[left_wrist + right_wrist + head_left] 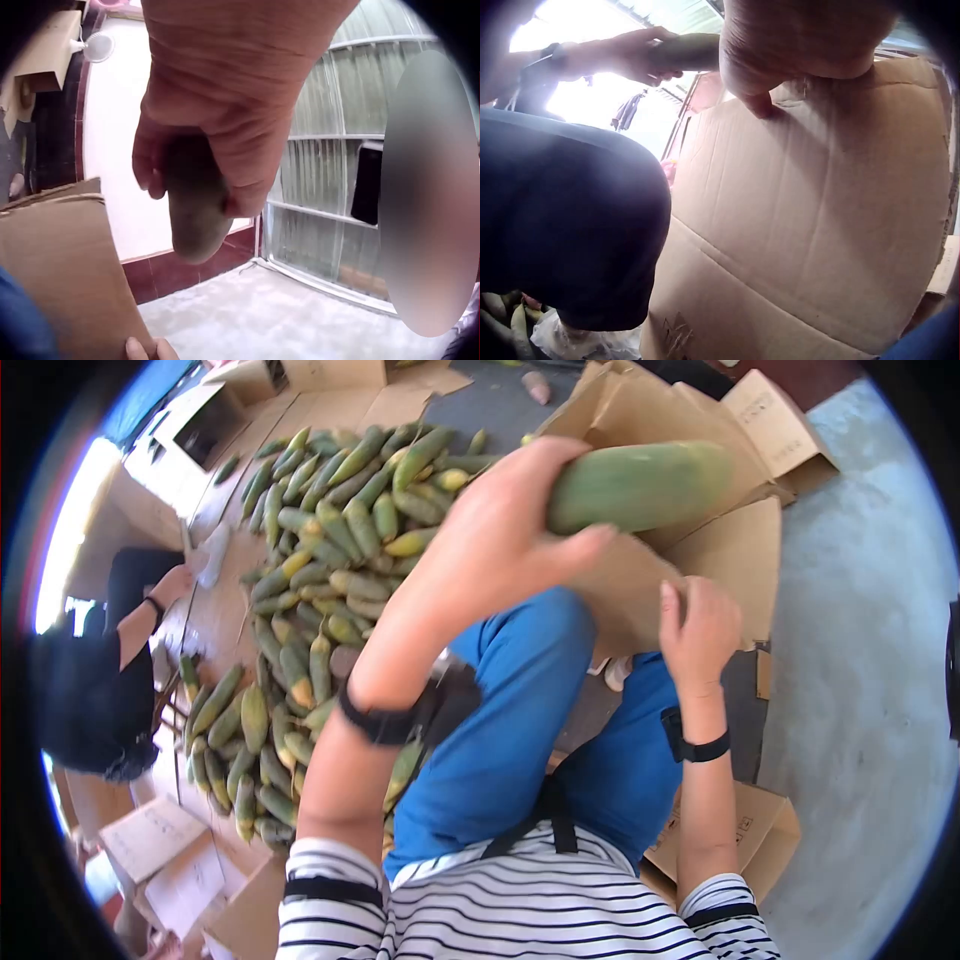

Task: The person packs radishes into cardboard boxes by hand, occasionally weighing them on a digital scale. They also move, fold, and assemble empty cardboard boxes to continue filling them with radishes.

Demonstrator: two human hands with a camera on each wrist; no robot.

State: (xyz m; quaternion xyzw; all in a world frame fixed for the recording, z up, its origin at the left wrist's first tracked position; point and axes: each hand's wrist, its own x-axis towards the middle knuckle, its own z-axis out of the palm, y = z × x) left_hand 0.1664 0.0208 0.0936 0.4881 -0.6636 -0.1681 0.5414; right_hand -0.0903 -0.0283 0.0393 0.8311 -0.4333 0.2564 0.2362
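Note:
My left hand (500, 535) grips a large green cucumber (650, 485) by one end, holding it up over the open cardboard box (735, 565) in the head view. The far end of the cucumber (196, 236) sticks out past the fingers in the left wrist view. My right hand (703, 628) holds the near edge of the box, its fingers bent over the top of a flap. From the right wrist, the thumb side of the right hand (802, 45) lies along the upper edge of the broad cardboard flap (802, 217). The inside of the box is mostly hidden.
A big heap of green and yellowish cucumbers (340, 575) spreads over flattened cardboard to the left. Another person (95, 700) in dark clothes sits beyond it. More cardboard boxes (150, 840) stand at the lower left, another box (770, 425) at the upper right. Bare floor (860, 660) lies rightward.

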